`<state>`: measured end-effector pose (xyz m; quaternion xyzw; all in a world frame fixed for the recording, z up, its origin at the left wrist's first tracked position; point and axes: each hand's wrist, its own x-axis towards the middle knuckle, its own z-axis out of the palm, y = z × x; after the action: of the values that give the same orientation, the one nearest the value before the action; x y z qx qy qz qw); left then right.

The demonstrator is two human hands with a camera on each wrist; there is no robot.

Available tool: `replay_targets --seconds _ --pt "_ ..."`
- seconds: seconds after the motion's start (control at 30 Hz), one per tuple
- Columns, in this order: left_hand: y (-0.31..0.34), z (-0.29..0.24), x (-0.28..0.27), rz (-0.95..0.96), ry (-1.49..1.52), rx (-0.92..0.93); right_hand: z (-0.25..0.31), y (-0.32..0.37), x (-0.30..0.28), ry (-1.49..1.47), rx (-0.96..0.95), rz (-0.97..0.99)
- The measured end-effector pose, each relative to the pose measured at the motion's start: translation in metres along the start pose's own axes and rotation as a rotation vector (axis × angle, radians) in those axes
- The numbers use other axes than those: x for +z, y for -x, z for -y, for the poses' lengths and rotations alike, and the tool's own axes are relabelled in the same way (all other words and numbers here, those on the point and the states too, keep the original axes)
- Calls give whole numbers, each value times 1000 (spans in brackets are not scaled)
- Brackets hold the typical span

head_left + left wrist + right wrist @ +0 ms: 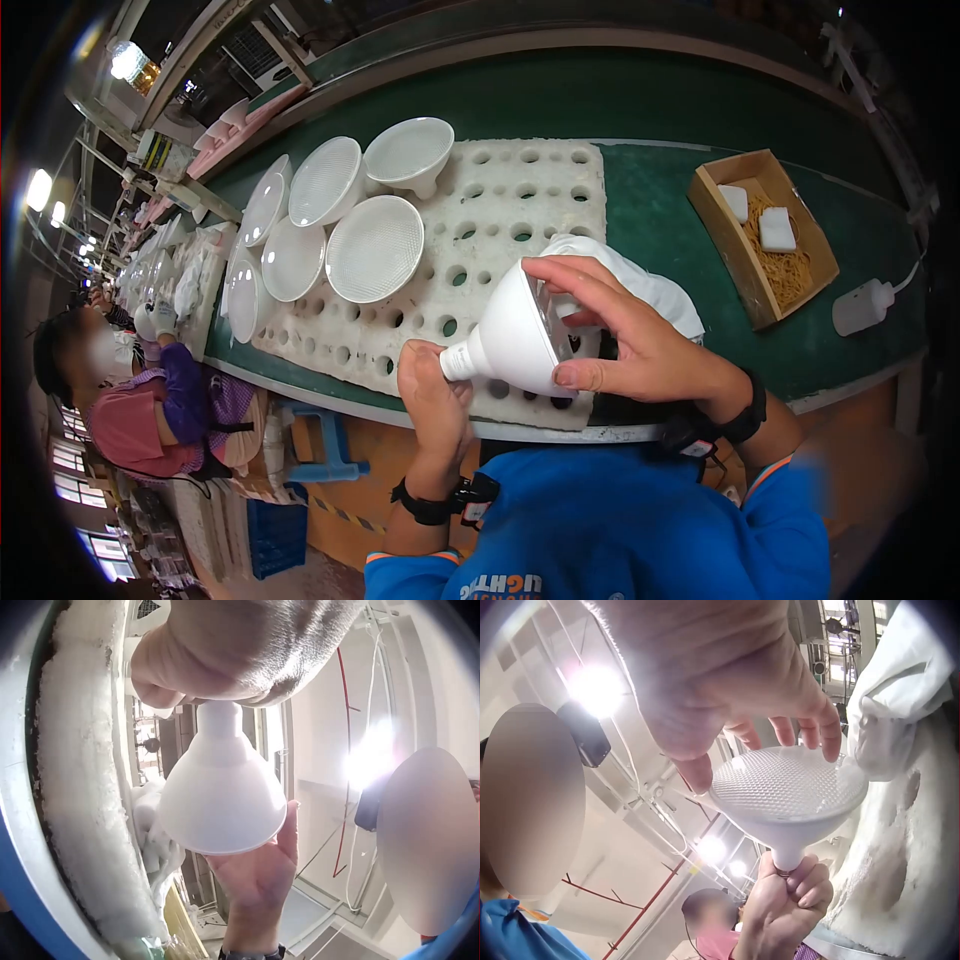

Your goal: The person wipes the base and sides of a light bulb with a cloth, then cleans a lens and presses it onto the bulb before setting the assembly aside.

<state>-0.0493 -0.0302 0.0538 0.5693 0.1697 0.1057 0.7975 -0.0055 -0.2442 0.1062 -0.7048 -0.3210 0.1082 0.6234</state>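
Note:
A white cone-shaped reflector lamp (512,335) with a dimpled clear lens (787,784) is held between both hands over the front of a foam board. My left hand (432,395) grips its narrow neck, fingers curled round the base end. At the wide end, my right hand (640,340) spans the rim, thumb on the near side and index finger on the far side. The right wrist view shows those fingertips spread at the lens edge. A crumpled white cloth (640,285) lies just behind the right hand.
Several similar lamps stand lens up in the holed foam board (500,215) at left. On the green bench (660,185), a cardboard box (745,255) holds rubber bands and white blocks, beside a white bottle (862,308). Another person (150,400) sits at the left.

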Motion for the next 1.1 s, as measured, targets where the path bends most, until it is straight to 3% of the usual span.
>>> replay_targets --seconds 0.2,0.67,0.87,0.9,1.03,1.1 --pt "-9 7 -4 -16 -29 -22 -7 2 -3 -68 75 71" --pt "-8 14 -6 12 -88 43 14 -7 -5 46 232 -52" --pt "-11 9 -4 12 -112 5 0 -21 -10 63 148 -99" --pt "-12 8 -4 12 -115 2 -8 -24 -8 40 40 -129" --pt "-15 8 2 25 -188 162 -4 -25 -21 -285 365 -116" --pt "-22 13 2 36 -276 306 -10 -20 -25 -309 332 -148"
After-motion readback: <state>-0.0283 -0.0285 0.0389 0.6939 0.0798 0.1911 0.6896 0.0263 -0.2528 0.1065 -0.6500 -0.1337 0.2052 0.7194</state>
